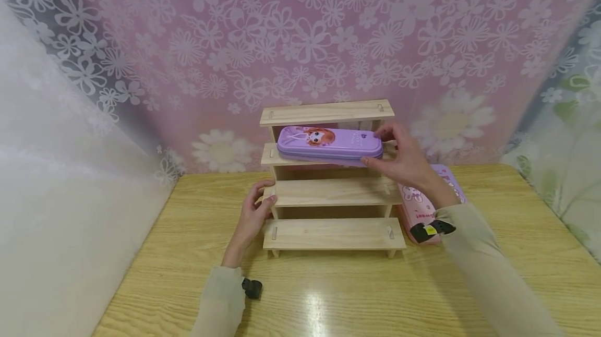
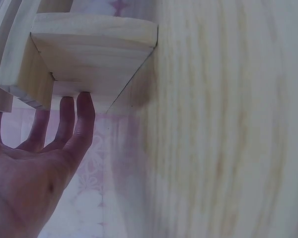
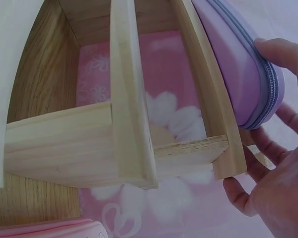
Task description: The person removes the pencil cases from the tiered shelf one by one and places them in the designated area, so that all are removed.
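A purple zippered pencil case [image 1: 331, 144] with a cartoon girl on its lid lies lengthwise on the second tier from the top of a stepped wooden shelf [image 1: 333, 234]. My right hand [image 1: 406, 159] holds the case's right end, thumb at the front edge and fingers behind. The right wrist view shows the zipper side of the pencil case [image 3: 248, 69] against the tier's board, beside the right hand [image 3: 283, 183]. At the shelf's left side, my left hand [image 1: 253, 212] grips the end of the third tier down. In the left wrist view, the left hand [image 2: 35, 178] has its fingertips against the wood.
A pink and purple case [image 1: 415, 209] with cartoon rabbits lies on the wood-grain table [image 1: 328, 295], right of the shelf and partly behind my right forearm. Behind the shelf hangs a pink flowered curtain [image 1: 305, 39]. A pale curtain [image 1: 61, 170] borders the left side.
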`<state>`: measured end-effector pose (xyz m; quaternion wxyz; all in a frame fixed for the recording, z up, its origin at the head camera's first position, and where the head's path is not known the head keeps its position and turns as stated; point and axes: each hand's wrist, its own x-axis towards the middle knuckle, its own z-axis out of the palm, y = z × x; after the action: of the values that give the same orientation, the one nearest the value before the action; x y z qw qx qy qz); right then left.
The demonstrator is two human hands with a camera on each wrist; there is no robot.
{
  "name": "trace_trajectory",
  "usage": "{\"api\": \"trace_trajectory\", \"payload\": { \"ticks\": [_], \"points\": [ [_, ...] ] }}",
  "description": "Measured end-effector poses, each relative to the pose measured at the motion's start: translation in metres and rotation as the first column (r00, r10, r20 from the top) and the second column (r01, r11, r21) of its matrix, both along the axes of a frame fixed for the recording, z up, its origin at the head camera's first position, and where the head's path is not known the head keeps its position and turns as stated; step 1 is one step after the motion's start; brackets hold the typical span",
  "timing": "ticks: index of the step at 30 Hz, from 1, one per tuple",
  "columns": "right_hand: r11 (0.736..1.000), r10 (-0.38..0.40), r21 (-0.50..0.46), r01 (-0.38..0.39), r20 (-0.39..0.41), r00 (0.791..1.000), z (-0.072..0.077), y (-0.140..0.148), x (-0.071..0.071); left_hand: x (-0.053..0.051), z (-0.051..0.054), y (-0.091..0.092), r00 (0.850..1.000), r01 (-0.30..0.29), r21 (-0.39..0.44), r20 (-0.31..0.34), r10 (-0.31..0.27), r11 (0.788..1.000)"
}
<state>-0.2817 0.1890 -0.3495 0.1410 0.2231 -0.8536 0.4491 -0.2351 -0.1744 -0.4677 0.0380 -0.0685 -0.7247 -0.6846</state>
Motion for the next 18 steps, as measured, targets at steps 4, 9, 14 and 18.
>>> {"api": "trace_trajectory", "payload": {
  "ticks": [4, 9, 14, 18],
  "points": [
    [0.999, -0.002, 0.037, -0.003, 0.122, 0.992, 0.001, 0.001, -0.001, 0.0, -0.001, 0.0, 1.0, -0.004, -0.006, 0.0, 0.004, 1.0],
    [0.998, 0.006, 0.057, -0.02, 0.24, 0.971, 0.001, 0.002, -0.001, -0.001, -0.001, 0.0, 1.0, -0.007, -0.003, 0.007, 0.007, 1.0],
    [1.0, 0.015, -0.016, -0.011, 0.239, 0.971, 0.0, 0.004, 0.002, -0.001, -0.001, 0.001, 1.0, -0.013, -0.005, 0.012, 0.013, 1.0],
    [0.999, -0.013, -0.026, 0.019, 0.222, 0.975, -0.001, 0.009, 0.009, -0.001, -0.001, 0.001, 1.0, -0.013, -0.005, 0.014, 0.013, 1.0]
  ]
}}
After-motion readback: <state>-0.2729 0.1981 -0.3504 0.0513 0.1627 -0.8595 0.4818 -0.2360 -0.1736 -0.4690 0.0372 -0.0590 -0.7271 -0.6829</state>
